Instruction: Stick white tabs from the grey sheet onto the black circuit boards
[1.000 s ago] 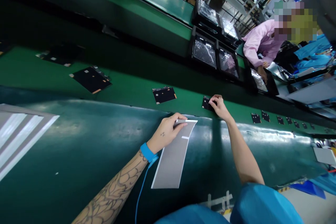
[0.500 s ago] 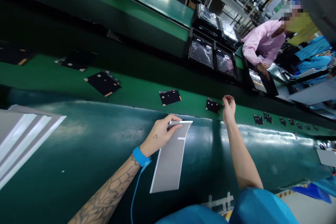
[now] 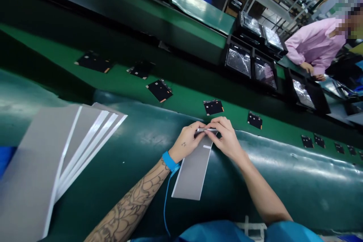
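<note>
I am counting one long grey paper strip (image 3: 193,166) under my left hand (image 3: 185,143) and right hand (image 3: 227,140), one fanned pile of grey sheets (image 3: 56,159) to their left, at least nine small black square boards (image 3: 159,90) beyond them, and five black film-lined trays (image 3: 238,56) farther off.

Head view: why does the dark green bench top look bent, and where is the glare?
In the head view, the bench top bows, likely from wide-lens distortion; pale glare streaks it beyond the right hand and whitens the film-covered trays; the left hand and the grey strip both hands pinch look sharp.
</note>
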Motion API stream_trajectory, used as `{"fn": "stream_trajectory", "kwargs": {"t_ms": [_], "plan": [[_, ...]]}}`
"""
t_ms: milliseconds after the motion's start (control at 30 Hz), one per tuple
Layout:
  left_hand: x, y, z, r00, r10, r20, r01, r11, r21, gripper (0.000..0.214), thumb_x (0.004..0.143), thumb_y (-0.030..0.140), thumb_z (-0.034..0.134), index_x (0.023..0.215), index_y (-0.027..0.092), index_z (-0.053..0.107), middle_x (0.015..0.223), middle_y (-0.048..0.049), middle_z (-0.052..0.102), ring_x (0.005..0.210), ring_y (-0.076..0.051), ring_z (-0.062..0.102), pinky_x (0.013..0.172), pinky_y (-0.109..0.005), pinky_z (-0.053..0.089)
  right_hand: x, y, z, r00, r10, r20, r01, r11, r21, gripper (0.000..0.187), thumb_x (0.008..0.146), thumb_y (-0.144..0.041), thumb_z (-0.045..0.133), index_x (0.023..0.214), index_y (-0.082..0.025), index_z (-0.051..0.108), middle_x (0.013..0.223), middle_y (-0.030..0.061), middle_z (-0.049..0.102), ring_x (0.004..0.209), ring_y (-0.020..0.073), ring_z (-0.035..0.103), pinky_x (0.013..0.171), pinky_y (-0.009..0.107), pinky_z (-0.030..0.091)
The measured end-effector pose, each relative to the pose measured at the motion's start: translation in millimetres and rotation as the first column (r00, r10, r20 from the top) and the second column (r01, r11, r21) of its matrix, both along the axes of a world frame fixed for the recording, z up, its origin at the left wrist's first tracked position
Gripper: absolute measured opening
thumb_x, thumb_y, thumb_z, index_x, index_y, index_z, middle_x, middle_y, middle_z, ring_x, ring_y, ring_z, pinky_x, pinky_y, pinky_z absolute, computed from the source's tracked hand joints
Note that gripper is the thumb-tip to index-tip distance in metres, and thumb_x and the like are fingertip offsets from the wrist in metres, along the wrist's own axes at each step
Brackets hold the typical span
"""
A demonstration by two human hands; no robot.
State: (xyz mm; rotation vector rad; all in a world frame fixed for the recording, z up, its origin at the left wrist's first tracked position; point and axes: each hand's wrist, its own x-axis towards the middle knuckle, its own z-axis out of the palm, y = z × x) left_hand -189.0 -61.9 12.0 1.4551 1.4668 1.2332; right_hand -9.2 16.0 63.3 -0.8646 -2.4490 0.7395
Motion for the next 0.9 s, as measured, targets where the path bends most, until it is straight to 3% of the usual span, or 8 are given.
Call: {"fn": "stream_trajectory", "kwargs": {"t_ms": [200, 433, 700, 800, 900], "plan": [[2, 1, -4.5, 0.999, 0.003, 0.036, -0.003, 1.000, 0.023, 0.007, 0.104, 0.023, 0.062, 0.106, 0.021, 0.069, 0.100, -0.0044, 0.079, 0.088, -0.021, 0.074, 0.084, -0.031, 0.056, 4, 4, -9.0, 1.000, -0.021, 0.016, 0.020, 0.999, 0.030, 0.014, 0.108, -0.040, 0.064, 0.112, -0.034, 0.075, 0.107, 0.0058, 0.072, 0.102, 0.0282, 0.067, 0.090, 0.050, 0.050], [3, 3, -7.6, 0.999, -0.005, 0.053, 0.003, 0.999, 0.045, 0.006, 0.105, 0.022, 0.063, 0.107, 0.022, 0.069, 0.100, -0.0037, 0.079, 0.090, -0.022, 0.076, 0.083, -0.031, 0.056, 3, 2, -5.1, 1.000, -0.018, 0.019, 0.017, 1.000, 0.002, 0.010, 0.109, -0.035, 0.064, 0.109, -0.027, 0.070, 0.109, 0.0063, 0.070, 0.102, 0.0253, 0.065, 0.090, 0.044, 0.049], [3, 2, -2.5, 0.998, 0.003, 0.070, -0.005, 1.000, 0.029, 0.008, 0.107, 0.027, 0.064, 0.108, 0.022, 0.070, 0.100, -0.0031, 0.080, 0.089, -0.021, 0.077, 0.080, -0.031, 0.056, 7, 1, -4.7, 1.000, 0.029, 0.002, -0.029, 0.999, -0.045, 0.010, 0.111, -0.032, 0.056, 0.112, -0.026, 0.064, 0.111, 0.0079, 0.065, 0.105, 0.0252, 0.063, 0.092, 0.044, 0.048], [3, 2, 0.5, 0.997, 0.012, 0.072, -0.013, 1.000, 0.022, 0.007, 0.106, 0.026, 0.065, 0.109, 0.022, 0.070, 0.103, -0.0033, 0.081, 0.092, -0.021, 0.078, 0.082, -0.031, 0.057, 15, 26, 2.0, 0.998, 0.033, -0.062, -0.040, 0.993, -0.111, 0.012, 0.111, -0.034, 0.055, 0.107, -0.026, 0.062, 0.109, 0.0071, 0.064, 0.104, 0.0247, 0.062, 0.092, 0.043, 0.049], [2, 2, 1.1, 0.998, 0.003, 0.065, -0.004, 1.000, 0.009, 0.008, 0.105, 0.025, 0.065, 0.109, 0.022, 0.071, 0.103, -0.0031, 0.081, 0.091, -0.021, 0.078, 0.082, -0.032, 0.057, 29, 80, 9.9, 0.997, 0.043, -0.059, -0.051, 0.989, -0.140, 0.019, 0.111, -0.040, 0.056, 0.101, -0.025, 0.062, 0.105, 0.0068, 0.062, 0.100, 0.0242, 0.060, 0.089, 0.040, 0.049]]}}
